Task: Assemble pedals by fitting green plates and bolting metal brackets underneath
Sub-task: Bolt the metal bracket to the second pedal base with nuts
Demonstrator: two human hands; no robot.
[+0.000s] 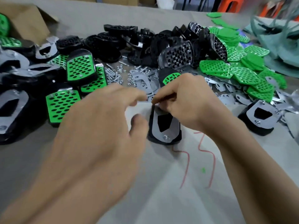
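A black pedal (165,139) lay upside down on the grey table (161,199), just ahead of the person. A flat silver metal bracket (171,131) with a dark cut-out sat on the pedal's underside, and a small bolt head (165,136) showed at its near end. The right hand (182,97) had its fingers curled and pinched the far end of the bracket; whether a small fastener sat between the fingertips could not be told. The left hand (100,126), blurred, was relaxed and held nothing, its thumb just beside the pedal's left edge and its fingers reaching toward the right hand's fingertips.

Loose silver bolts and nuts (116,73) and spare flat brackets (145,80) lay scattered just beyond the hands. Farther back sat a heap of bare black pedal bodies (145,42). To the right was a pile of green perforated plates (234,68). To the left lay finished pedals with green plates fitted (77,67), near a brown cardboard box (24,18). Red scribbled lines (208,159) marked the table.
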